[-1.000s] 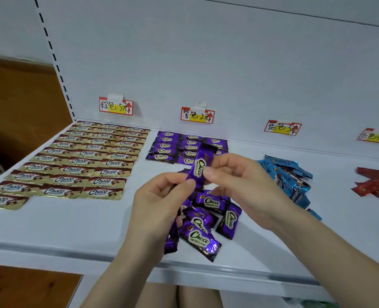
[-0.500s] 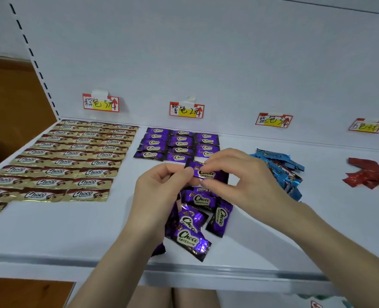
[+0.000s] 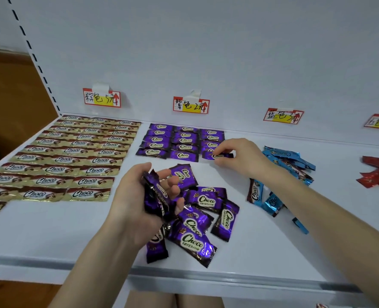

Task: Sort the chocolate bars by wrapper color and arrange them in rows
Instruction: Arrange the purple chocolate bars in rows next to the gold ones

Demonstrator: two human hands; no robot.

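On the white shelf (image 3: pixel 50 232), my right hand (image 3: pixel 239 155) pinches one purple bar (image 3: pixel 217 155) flat at the front right corner of the purple rows (image 3: pixel 179 141). My left hand (image 3: pixel 139 201) hovers palm up over the loose purple pile (image 3: pixel 197 221), its fingers curled round a bunch of purple bars (image 3: pixel 155 196). Gold bars (image 3: pixel 64 158) lie in neat rows on the left. A loose heap of blue bars (image 3: pixel 288 163) sits to the right, and red bars (image 3: pixel 377 174) lie at the far right.
Handwritten price labels (image 3: pixel 190 104) are taped to the white back panel above each color group. The shelf's front lip (image 3: pixel 206 276) runs close below the purple pile. A slotted upright (image 3: pixel 35 56) borders the left, with brown floor beyond it.
My right hand carried the purple bar from between both hands back to the shelf and set it at the end of the purple rows. My left hand dropped lower, still holding its bunch.
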